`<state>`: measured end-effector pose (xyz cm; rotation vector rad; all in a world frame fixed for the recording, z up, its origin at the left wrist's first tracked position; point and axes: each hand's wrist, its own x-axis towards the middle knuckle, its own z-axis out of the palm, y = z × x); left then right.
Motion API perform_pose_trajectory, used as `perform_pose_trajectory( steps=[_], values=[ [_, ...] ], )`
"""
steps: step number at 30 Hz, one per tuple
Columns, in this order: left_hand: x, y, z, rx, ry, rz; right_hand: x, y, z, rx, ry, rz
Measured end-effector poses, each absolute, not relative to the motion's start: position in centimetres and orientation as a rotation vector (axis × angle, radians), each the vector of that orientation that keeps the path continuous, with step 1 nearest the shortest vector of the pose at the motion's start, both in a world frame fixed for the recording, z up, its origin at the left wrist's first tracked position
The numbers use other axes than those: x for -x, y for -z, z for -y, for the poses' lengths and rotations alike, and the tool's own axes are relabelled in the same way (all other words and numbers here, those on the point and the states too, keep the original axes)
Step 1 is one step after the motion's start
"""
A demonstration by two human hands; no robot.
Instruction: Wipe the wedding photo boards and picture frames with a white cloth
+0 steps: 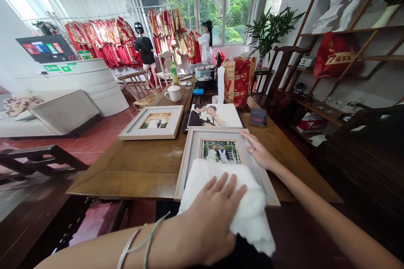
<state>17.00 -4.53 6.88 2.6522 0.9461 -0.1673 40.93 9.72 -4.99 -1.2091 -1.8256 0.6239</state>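
Observation:
A pale picture frame (192,145) with a photo of a couple (217,151) lies tilted over the table's near edge. Folded over its lower half is a white cloth (252,193), hanging past the frame's near side. My left hand (211,206) presses down on this cloth, fingers stretched over it and thumb hidden. With a ring on one finger, my right hand (257,151) grips the frame's right side near the far corner. A second framed photo (154,121) lies to the left, and an unframed wedding print (225,115) lies just behind.
Around the wooden table (142,168) stand a white teapot (174,93), a phone (258,117), a red paper bag (238,82) and a green bottle (174,72). Two people (145,48) are by racks of red garments (101,40). Shelves (344,31) line the right wall.

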Motion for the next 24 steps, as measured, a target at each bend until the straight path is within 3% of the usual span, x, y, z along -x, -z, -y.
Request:
perform_pose_trajectory(
  steps=[7, 13, 17, 24],
  values=[
    [-18.0, -5.4, -1.7, -2.75, 0.234, -1.428, -41.0, 5.4, -9.7, 1.193, -0.632, 1.822],
    [-17.8, -5.7, -6.8, -2.738, 0.085, -1.782, -41.1, 5.6, -10.0, 1.186, -0.644, 1.811],
    [-18.6, -5.7, -6.1, -2.742, 0.167, -1.664, -41.1, 5.5, -9.8, 1.196, -0.643, 1.817],
    [-19.8, -6.2, 3.8, -2.824, 0.301, -1.109, -41.0, 5.3, -9.7, 1.199, -0.647, 1.799]
  ],
)
